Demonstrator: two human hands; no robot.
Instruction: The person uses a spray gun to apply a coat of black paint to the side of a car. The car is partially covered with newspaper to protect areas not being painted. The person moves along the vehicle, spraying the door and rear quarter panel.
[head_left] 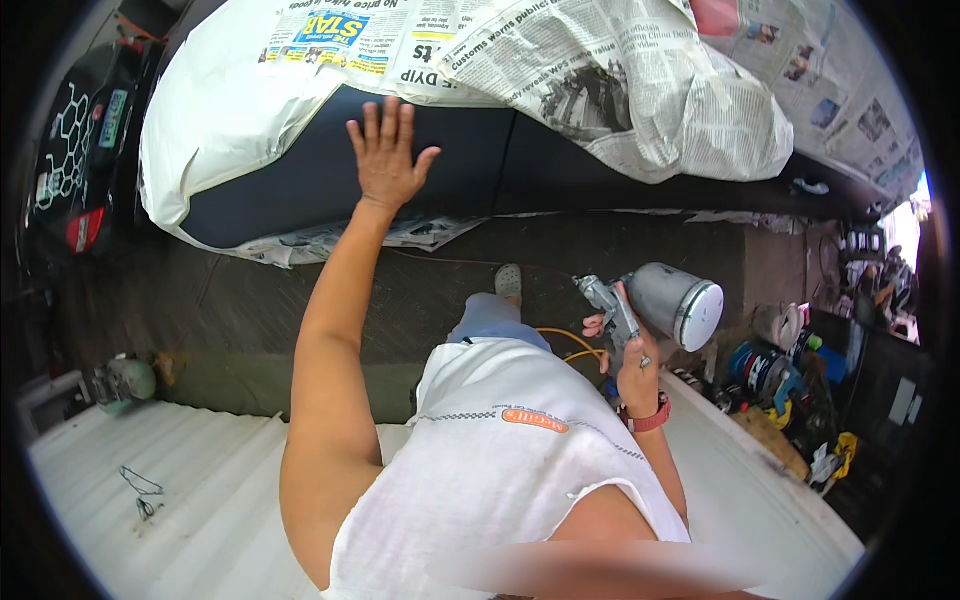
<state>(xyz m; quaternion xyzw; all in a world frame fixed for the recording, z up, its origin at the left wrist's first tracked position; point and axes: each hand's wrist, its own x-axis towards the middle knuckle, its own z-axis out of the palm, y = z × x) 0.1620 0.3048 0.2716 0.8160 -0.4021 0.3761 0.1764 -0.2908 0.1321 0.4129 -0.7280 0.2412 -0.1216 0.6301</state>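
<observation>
At upper centre, spreads empty left hand (388, 168) over masked, dark-blue car panel (465, 150); wraps right hand (637, 372) around silver metal spray gun (655, 298), with spraying perhaps pending.

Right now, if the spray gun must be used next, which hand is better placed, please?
Probably the right hand: it already grips the spray gun. The left hand is spread over the dark panel, away from the gun and holding nothing visible.
</observation>
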